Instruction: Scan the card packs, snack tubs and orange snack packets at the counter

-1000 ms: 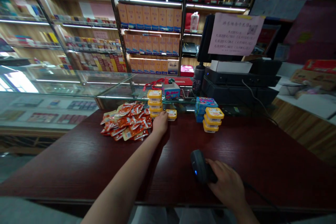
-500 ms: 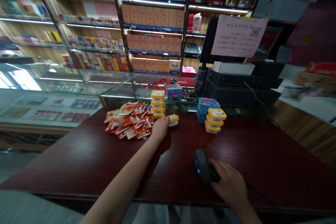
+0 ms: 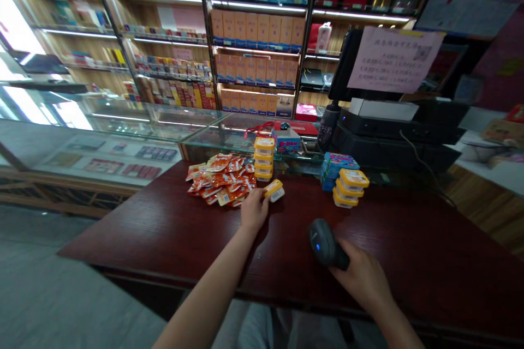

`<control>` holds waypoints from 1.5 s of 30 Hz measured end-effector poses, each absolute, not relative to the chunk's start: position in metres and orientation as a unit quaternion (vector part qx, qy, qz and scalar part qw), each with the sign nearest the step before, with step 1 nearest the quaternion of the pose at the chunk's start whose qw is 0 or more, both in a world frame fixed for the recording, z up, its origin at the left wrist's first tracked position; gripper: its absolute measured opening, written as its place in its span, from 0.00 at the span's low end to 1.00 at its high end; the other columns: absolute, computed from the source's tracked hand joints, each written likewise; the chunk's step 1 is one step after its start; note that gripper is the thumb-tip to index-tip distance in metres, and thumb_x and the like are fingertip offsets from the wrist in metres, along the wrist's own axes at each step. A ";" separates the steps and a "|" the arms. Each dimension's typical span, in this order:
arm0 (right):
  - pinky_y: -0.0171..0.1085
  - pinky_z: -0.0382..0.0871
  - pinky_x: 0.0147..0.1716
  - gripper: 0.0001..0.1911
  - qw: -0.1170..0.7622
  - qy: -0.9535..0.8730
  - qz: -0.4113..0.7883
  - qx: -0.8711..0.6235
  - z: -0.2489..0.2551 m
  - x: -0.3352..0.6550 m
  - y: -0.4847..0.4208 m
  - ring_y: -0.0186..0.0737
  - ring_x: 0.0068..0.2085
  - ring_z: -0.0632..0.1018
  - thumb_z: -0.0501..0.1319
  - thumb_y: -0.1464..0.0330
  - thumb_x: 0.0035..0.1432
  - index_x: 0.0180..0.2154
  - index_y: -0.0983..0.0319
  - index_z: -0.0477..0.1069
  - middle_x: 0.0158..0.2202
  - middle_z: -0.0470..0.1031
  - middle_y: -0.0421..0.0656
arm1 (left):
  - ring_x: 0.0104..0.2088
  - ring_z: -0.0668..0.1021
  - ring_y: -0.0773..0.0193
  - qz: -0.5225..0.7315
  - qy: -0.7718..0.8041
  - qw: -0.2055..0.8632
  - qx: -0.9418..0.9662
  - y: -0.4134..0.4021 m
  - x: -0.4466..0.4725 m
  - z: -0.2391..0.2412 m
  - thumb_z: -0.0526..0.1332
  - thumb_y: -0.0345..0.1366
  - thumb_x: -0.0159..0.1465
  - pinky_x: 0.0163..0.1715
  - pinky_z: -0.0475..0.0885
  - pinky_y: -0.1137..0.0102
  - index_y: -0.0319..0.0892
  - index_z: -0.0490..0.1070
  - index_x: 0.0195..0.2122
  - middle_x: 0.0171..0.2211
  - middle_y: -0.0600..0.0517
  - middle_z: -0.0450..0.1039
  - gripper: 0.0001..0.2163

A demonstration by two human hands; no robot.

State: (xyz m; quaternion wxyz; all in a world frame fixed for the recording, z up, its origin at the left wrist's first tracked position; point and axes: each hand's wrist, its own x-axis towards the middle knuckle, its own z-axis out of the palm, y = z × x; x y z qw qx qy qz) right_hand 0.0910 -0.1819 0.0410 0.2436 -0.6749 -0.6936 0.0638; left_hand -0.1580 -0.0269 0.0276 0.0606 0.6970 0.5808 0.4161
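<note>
Your left hand, arm stretched forward, pinches a small yellow-lidded plastic tub, tilted over the glossy dark-red woodgrain counter. Crinkly orange sachets at its 10 o'clock, stacked tubs at 12. Your right hand is clenched round a rounded black scanner at the tub's 5 o'clock

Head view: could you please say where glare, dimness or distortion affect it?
Head view: daylight blows out the upper left and glares on the glass counter; head view: the dark red table is dim, though the yellow cup and scanner read clearly; head view: shelves bow near the edges.
</note>
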 end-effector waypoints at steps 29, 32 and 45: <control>0.37 0.67 0.33 0.13 0.304 -0.718 0.172 -0.603 0.065 0.047 -0.169 0.46 0.35 0.80 0.61 0.66 0.49 0.39 0.58 0.73 0.33 0.81 0.44 | 0.40 0.78 0.61 0.448 0.581 0.080 0.674 -0.024 -0.163 0.018 0.60 0.34 0.61 0.38 0.71 0.69 0.43 0.70 0.38 0.39 0.49 0.75 0.05; 0.37 0.67 0.32 0.12 0.271 -0.723 0.144 -0.619 0.066 0.050 -0.173 0.46 0.35 0.80 0.62 0.67 0.48 0.37 0.57 0.72 0.33 0.80 0.42 | 0.40 0.77 0.61 0.457 0.573 0.091 0.675 -0.023 -0.163 0.018 0.59 0.32 0.61 0.39 0.72 0.69 0.42 0.70 0.37 0.40 0.49 0.75 0.04; 0.40 0.68 0.40 0.25 0.199 -0.746 -0.054 -0.634 0.014 0.110 -0.179 0.45 0.43 0.78 0.56 0.74 0.48 0.50 0.59 0.68 0.45 0.78 0.45 | 0.41 0.76 0.62 0.494 0.434 0.073 0.750 -0.024 -0.160 0.033 0.56 0.29 0.62 0.43 0.72 0.66 0.42 0.69 0.39 0.39 0.49 0.74 0.06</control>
